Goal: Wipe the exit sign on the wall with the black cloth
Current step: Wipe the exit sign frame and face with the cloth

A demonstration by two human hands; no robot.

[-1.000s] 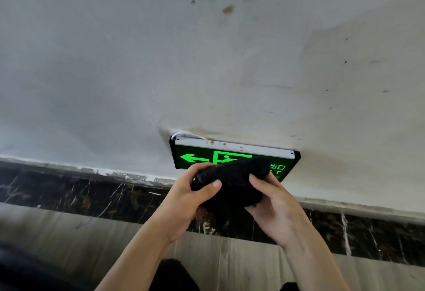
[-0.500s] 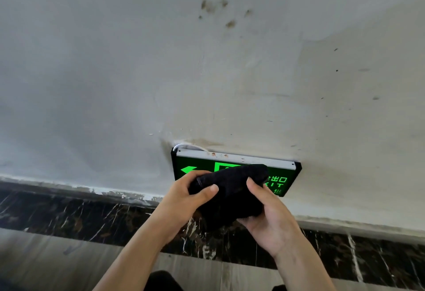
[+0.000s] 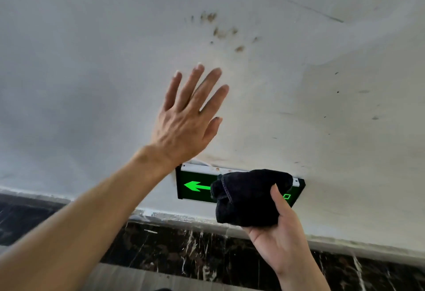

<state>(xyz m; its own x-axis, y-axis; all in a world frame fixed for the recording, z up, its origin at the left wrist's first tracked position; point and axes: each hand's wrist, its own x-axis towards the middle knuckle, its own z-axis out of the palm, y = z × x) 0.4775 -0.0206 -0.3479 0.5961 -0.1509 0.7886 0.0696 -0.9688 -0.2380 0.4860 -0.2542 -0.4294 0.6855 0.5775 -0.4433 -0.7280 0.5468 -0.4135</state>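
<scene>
Head view: left hand [image 3: 186,122] splayed flat on chalky wall [image 3: 92,60]; right hand [image 3: 279,233] clutches bunched fuzzy black cloth [image 3: 248,196] against rectangular exit sign [image 3: 195,186].

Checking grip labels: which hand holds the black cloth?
The right hand grips the black cloth against the exit sign; the left hand is open, empty.

Stained white wall [image 3: 92,72], green exit sign [image 3: 195,186] mounted low on it, above dark marble skirting [image 3: 174,249]

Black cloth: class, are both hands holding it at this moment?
No. Only the right hand grips the black cloth; the left hand is spread open against the wall.
</scene>
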